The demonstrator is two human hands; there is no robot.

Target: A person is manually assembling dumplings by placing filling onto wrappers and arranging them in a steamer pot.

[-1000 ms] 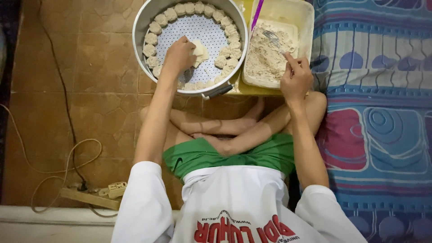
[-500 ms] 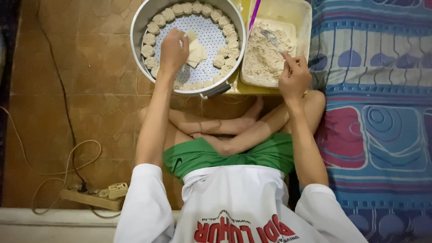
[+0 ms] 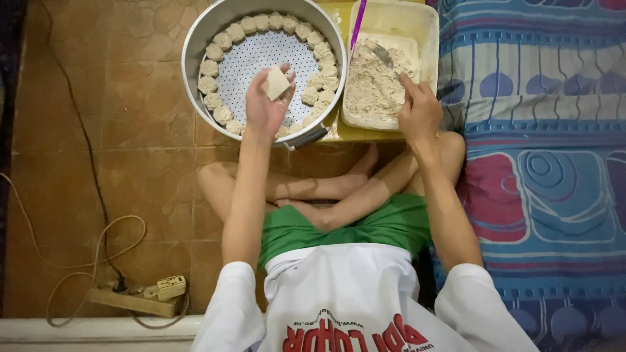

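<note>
Wrapper (image 3: 277, 83) now lifted in left hand (image 3: 266, 104) above steamer tray (image 3: 195, 39)

One round metal steamer pot (image 3: 195, 45), about twenty dumplings (image 3: 210, 68), one wrapper (image 3: 277, 83), one filling tub (image 3: 427, 26), one power strip (image 3: 134, 300)

Brown tiled floor (image 3: 98, 130) fills the left side. A patterned blue mattress (image 3: 541, 130) lies right. A power strip (image 3: 140, 296) with looping cables sits near a white ledge (image 3: 98, 329).

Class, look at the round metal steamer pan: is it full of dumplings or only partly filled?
Partly filled. Dumplings line only the edge of the steamer pan; its dotted middle is bare.
</note>
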